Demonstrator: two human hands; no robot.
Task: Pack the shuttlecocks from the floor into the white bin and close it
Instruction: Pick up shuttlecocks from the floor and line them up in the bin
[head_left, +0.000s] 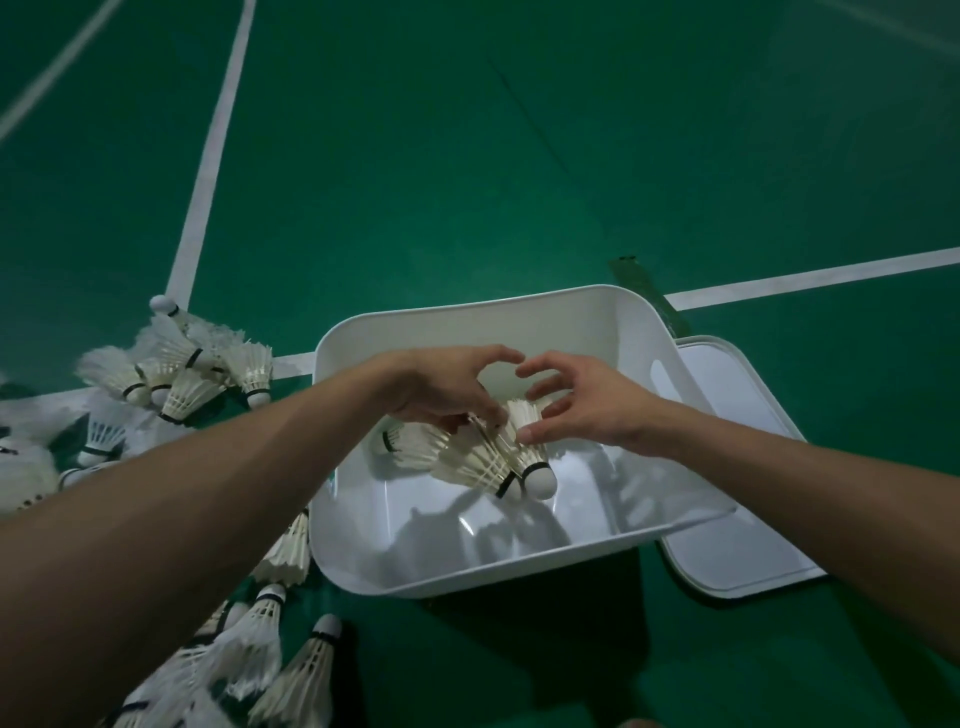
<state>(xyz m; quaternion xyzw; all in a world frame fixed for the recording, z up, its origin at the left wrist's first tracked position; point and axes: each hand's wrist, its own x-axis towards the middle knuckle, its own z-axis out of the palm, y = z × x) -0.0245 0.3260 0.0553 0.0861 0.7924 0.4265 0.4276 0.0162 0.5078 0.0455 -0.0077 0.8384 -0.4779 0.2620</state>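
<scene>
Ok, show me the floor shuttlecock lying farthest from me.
The shuttlecock at the far end of the left heap, its cork beside the long white court line; all other floor shuttlecocks lie nearer you.

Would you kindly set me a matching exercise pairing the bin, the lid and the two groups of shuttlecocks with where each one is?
1 bin
2 lid
3 heap
4 bunch

A on the floor, left of the bin
B between left hand and right hand, over the bin
C flat on the floor, right of the bin
D open, between heap and lid

Pairs: 1-D, 2-C, 3-A, 4-B
</scene>
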